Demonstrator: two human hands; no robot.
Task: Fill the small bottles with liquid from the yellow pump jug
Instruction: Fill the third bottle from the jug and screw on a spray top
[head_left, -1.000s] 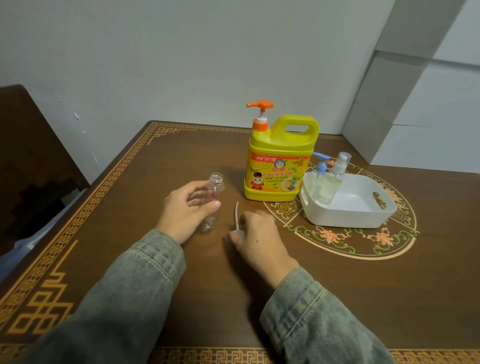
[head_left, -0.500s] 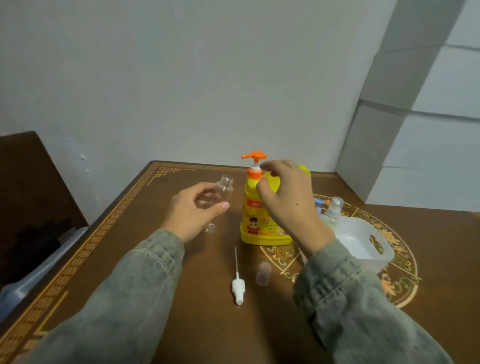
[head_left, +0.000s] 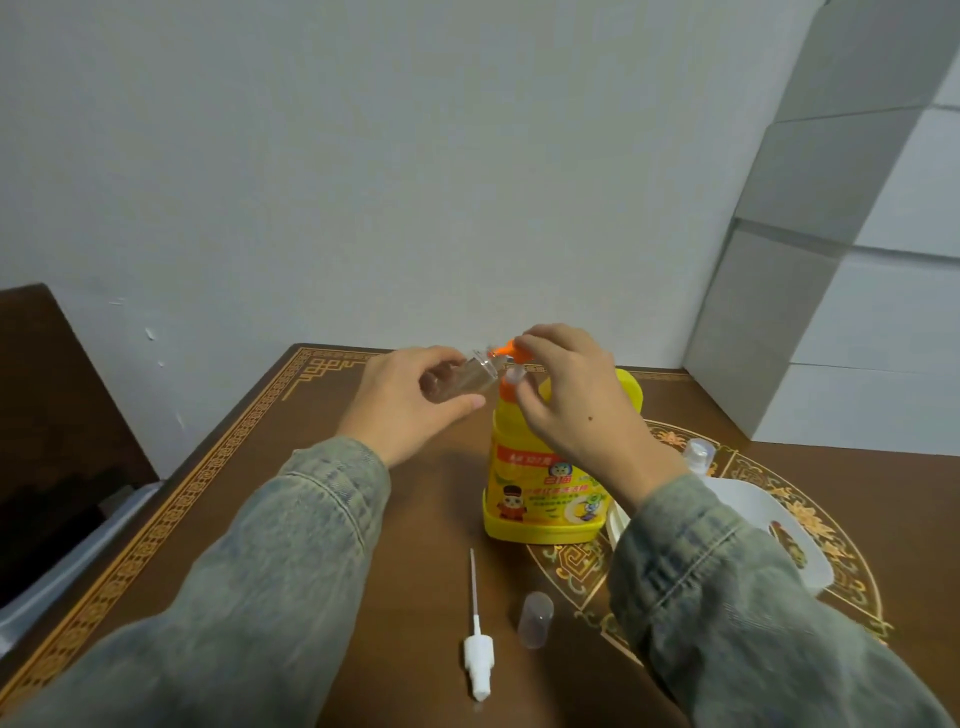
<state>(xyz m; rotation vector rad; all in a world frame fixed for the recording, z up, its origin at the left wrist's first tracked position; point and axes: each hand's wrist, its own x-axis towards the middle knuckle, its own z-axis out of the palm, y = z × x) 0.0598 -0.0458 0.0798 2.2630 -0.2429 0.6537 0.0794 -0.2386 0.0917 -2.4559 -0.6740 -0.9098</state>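
Left hand (head_left: 410, 402) grips clear small bottle (head_left: 467, 375), tilted, mouth at the yellow pump jug (head_left: 550, 483) spout. Right hand (head_left: 566, 395) fingers curl on orange pump head (head_left: 511, 349).

1 head-worn camera looks forward and down from above the near edge of the counter (head_left: 395, 519), close over the yellow pump jug (head_left: 540, 499), which sits mid-frame with the wall behind it.
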